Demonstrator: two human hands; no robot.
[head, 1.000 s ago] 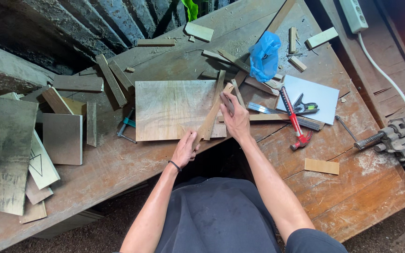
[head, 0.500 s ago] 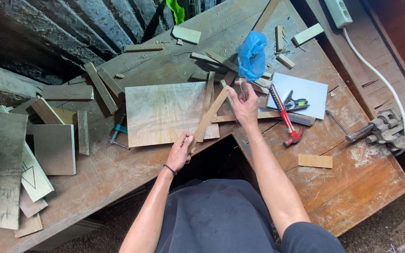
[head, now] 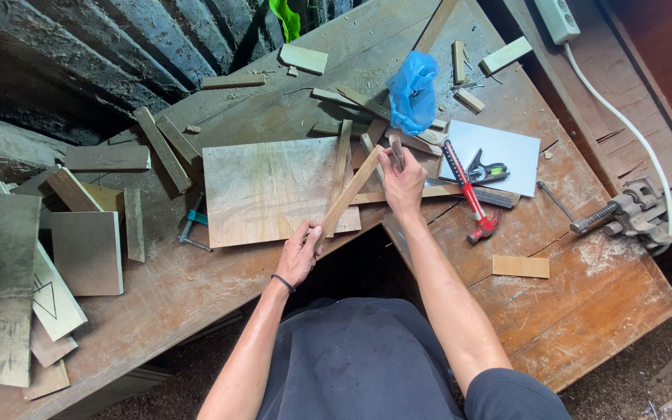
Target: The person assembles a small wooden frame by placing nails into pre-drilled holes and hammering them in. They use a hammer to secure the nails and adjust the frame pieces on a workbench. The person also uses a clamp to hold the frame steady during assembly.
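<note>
Gripping the slat (head: 349, 194) at both ends, your left hand (head: 299, 255) pinched its lower end and your right hand (head: 400, 177) closed fingers on its upper end, its long axis slanting across the board (head: 266, 190) mid-frame.

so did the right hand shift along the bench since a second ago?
No clear move: the right hand sits by the red hammer and blue bag as before; the camera moved.
</note>
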